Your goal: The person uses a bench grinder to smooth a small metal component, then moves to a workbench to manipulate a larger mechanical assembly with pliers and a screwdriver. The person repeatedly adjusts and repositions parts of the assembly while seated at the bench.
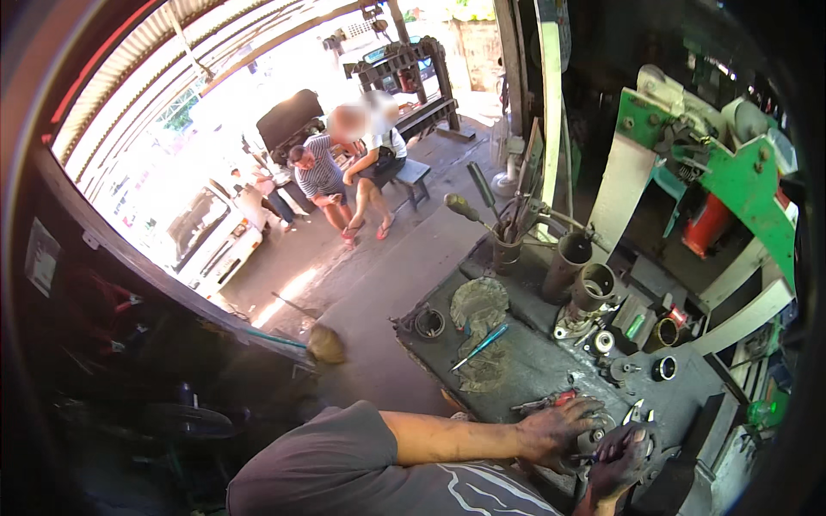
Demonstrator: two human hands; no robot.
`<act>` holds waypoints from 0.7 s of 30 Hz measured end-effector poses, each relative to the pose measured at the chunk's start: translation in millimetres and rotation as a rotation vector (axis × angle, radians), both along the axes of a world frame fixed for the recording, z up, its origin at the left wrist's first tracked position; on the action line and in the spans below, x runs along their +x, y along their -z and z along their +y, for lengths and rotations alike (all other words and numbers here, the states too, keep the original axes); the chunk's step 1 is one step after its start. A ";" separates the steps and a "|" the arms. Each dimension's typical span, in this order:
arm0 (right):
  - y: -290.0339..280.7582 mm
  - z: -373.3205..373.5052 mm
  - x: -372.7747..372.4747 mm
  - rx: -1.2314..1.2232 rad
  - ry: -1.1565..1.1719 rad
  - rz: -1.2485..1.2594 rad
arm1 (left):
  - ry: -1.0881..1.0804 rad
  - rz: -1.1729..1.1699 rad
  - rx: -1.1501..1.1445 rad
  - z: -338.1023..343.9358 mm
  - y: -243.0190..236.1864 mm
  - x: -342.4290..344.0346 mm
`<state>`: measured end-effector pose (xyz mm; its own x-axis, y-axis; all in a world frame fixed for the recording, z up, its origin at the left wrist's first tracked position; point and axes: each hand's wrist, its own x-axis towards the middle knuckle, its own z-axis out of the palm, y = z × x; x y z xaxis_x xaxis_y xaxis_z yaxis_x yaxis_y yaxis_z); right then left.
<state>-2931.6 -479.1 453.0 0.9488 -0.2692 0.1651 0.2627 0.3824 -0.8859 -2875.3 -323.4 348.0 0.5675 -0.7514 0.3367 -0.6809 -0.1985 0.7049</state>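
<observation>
My left hand [557, 430] reaches across the bench with bent fingers over a round grey metal part [592, 439], closed on it. My right hand [618, 464], dark with grime, is closed beside it, holding something I cannot make out. Just behind them lie silver-jawed pliers [637, 411] and a red-handled tool [564, 397]. A bearing-like ring [603, 342], a dark ring [664, 368] and a small metal fitting [618, 371] lie farther back. A blue screwdriver [482, 347] rests on a dirty pad [478, 308].
Tool cans [506, 256], metal cylinders [594, 284] and a tray of parts [637, 318] crowd the dark bench [533, 353]. A green-and-white machine frame [744, 198] stands right. Several people [323, 181] are outside near a bench [411, 172]. A broom [327, 342] lies left.
</observation>
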 end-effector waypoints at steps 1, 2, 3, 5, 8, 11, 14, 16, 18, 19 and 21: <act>-0.2 -1.9 -0.6 0.032 0.013 0.016 | -0.032 -0.028 -0.037 -3.2 -2.5 -1.4; -2.1 -4.8 -1.7 0.083 0.005 -0.059 | -0.031 -0.028 -0.033 -2.9 -4.0 -2.3; -7.0 -9.6 -3.7 0.027 -0.030 0.021 | -0.032 -0.005 -0.013 -3.1 -5.7 -2.1; -21.3 -21.4 -11.2 -0.035 -0.066 0.007 | -0.041 0.004 0.039 -1.7 -8.5 -2.8; -49.2 -46.6 -30.0 -0.310 0.028 -0.136 | -0.092 -0.068 -0.034 4.1 -11.7 -4.3; -53.4 -79.1 -39.5 -0.648 0.076 0.114 | -0.326 -0.031 -0.014 7.6 -12.2 -26.7; -0.3 -86.8 -26.7 -0.699 0.012 0.470 | -0.435 0.173 0.003 7.5 -10.8 -48.5; 44.5 -86.2 -26.5 -0.880 -0.103 0.573 | -0.362 0.259 -0.058 8.2 -8.8 -59.8; 78.5 -78.7 -29.5 -0.250 -0.388 0.345 | -0.413 0.250 -0.111 2.9 -6.8 -67.3; 87.4 -76.2 -31.4 -0.325 -0.330 0.264 | -0.449 0.248 -0.110 -2.7 -6.2 -67.5; 90.7 -71.4 -39.6 -0.611 -0.211 0.391 | -0.530 0.286 -0.085 -11.5 -4.6 -63.2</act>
